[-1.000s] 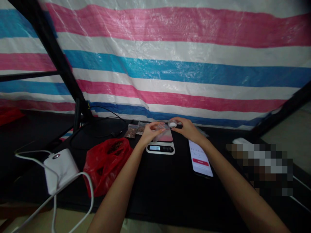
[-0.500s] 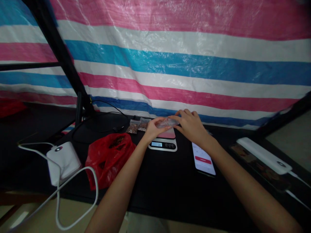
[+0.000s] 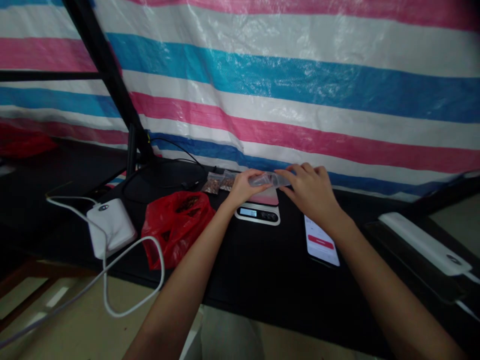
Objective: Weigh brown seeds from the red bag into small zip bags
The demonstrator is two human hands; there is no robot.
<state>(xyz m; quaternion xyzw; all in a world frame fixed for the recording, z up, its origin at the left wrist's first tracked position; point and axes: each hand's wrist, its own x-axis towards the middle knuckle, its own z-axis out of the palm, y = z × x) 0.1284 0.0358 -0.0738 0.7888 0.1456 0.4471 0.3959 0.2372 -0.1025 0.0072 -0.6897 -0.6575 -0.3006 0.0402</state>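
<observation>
Between my hands, above the digital scale (image 3: 258,213), is a clear plastic zip bag (image 3: 270,179). My left hand (image 3: 244,187) pinches its left side, and my right hand (image 3: 308,189) grips its right side with thumb and fingers. Whether anything lies inside the bag cannot be made out. The scale has a pink top plate and a lit display that seems to read zero. Two small zip bags of brown bits (image 3: 213,183) lie just left of the scale. A red plastic bag (image 3: 178,230) with dark brown bits in its opening sits left of my left forearm.
A lit phone (image 3: 321,242) lies under my right wrist. To the right are a white power bank (image 3: 423,242) and a dark phone (image 3: 416,262), both cabled. Another white power bank (image 3: 111,227) with a looping white cable is at left. A striped tarp (image 3: 292,105) hangs behind the black table.
The view has shifted, so the tabletop things sit slightly right and higher. My right hand has moved a little to the right, and the bag appears more stretched out between my hands.
</observation>
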